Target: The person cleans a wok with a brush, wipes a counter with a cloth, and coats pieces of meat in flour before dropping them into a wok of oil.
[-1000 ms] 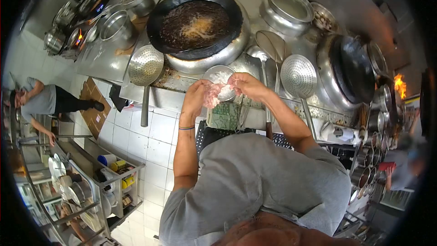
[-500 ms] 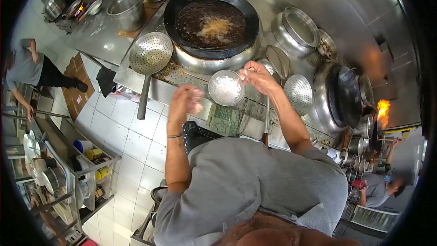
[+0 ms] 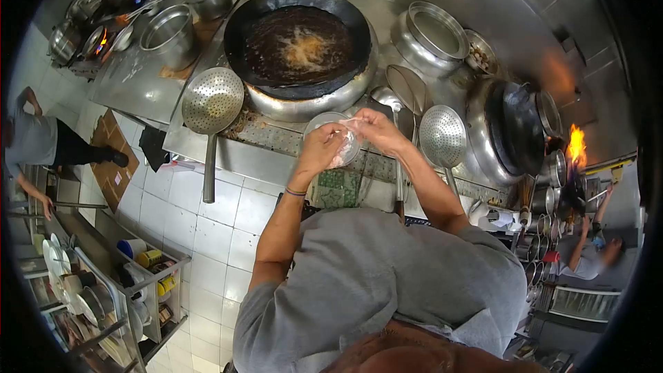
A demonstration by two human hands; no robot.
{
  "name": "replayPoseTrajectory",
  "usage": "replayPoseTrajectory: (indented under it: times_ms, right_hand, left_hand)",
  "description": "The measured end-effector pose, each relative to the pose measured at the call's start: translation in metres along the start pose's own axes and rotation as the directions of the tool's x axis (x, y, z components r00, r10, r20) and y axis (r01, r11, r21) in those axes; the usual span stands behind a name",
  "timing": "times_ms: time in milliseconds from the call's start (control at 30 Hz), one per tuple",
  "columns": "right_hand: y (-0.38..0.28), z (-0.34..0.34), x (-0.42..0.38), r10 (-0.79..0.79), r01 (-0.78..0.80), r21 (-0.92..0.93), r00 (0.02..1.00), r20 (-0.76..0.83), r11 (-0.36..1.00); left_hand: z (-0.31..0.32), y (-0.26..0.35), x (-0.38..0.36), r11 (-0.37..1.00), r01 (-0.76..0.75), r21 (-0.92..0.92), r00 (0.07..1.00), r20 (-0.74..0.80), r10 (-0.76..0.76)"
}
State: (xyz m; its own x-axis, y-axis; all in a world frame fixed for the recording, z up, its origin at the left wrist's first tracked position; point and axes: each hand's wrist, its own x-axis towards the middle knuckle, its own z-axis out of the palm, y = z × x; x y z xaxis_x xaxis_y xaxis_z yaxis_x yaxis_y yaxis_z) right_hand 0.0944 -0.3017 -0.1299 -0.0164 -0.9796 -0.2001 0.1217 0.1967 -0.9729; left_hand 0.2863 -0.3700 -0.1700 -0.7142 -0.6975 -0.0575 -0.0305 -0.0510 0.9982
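My left hand and my right hand come together over a small bowl of white powder. A pale, whitish piece lies between their fingertips, and my right fingers are closed on it. The fingers of my left hand are bent in a pinch at the bowl; what they hold is hidden. Just beyond the bowl sits a black wok of dark oil, with a pale foaming patch in the middle.
A perforated skimmer lies left of the wok, another skimmer and a ladle to the right. A folded green cloth is at the counter edge. Steel pots stand around. A flame burns far right near a co-worker.
My left hand has moved right, from beside the bowl to over it, meeting my right hand. The view has shifted slightly. At far right, the co-worker's arms are raised towards the stove.
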Motion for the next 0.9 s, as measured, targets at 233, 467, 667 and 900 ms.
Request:
replayPoseTrajectory:
  times_ms: [233, 467, 667, 900]
  right_hand:
    - [-0.009, 0.003, -0.007, 0.144, -0.099, 0.4, 0.986, -0.082, 0.911]
    - [-0.04, 0.016, 0.027, -0.024, -0.003, -0.121, 0.975, -0.223, 0.993]
    - [-0.082, -0.022, 0.139, -0.498, 0.295, -0.897, 0.861, 0.1, 0.329]
    - [-0.141, -0.032, 0.101, -0.535, 0.083, -0.906, 0.828, -0.169, 0.416]
  left_hand:
    - [-0.032, -0.008, -0.03, 0.956, -0.025, -0.293, 0.976, -0.213, -0.04]
    - [-0.057, 0.024, -0.085, 0.77, -0.004, -0.638, 0.921, -0.303, -0.246]
    - [-0.064, 0.016, -0.102, 0.782, 0.012, -0.623, 0.878, -0.367, -0.306]
    - [-0.06, 0.033, -0.101, 0.641, -0.013, -0.767, 0.967, -0.173, -0.188]
